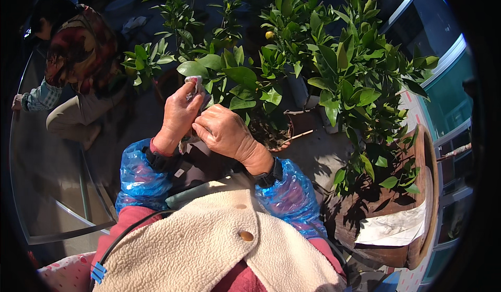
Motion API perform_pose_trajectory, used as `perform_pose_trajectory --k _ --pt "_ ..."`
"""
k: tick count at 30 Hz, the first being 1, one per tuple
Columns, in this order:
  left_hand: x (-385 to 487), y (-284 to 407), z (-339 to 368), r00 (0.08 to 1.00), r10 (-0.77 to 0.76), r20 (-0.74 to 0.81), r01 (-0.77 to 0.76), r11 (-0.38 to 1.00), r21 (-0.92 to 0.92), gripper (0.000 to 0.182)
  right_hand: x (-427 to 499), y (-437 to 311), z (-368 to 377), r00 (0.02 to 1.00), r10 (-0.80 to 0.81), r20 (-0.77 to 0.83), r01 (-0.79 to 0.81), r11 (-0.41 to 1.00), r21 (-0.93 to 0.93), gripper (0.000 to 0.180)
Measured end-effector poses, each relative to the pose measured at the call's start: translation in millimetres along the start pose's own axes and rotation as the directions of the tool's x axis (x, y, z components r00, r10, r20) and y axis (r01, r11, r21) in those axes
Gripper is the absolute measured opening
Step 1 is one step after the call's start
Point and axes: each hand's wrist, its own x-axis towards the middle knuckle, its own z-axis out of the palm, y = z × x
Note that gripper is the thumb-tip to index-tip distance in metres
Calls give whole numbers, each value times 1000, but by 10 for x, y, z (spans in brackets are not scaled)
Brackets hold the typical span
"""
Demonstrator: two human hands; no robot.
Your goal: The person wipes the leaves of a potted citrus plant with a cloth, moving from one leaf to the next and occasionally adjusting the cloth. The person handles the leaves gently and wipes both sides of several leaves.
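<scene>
A small crumpled cloth (194, 82), whitish with reddish and dark patches, pokes out above the fingers of my left hand (177, 114), which grips it. My right hand (229, 133) is curled against the same cloth, knuckles up; its fingertips are mostly hidden. Both hands are close together in front of my chest. Broad green leaves (240, 77) of a potted citrus plant lie just beyond them, and its round pot (280, 147) with soil shows past my right hand.
More citrus plants stand ahead, one bearing a yellow fruit (269, 35). A large brown pot (375, 229) with a white sheet (391, 227) on its side is at right, near windows (446, 92). A person (82, 53) crouches at left beside a glass pane (51, 182).
</scene>
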Motion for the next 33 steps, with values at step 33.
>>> perform_pose_trajectory --k 33 --pt "-213 268 64 982 131 138 -159 963 219 24 35 573 404 338 883 -327 -336 437 834 57"
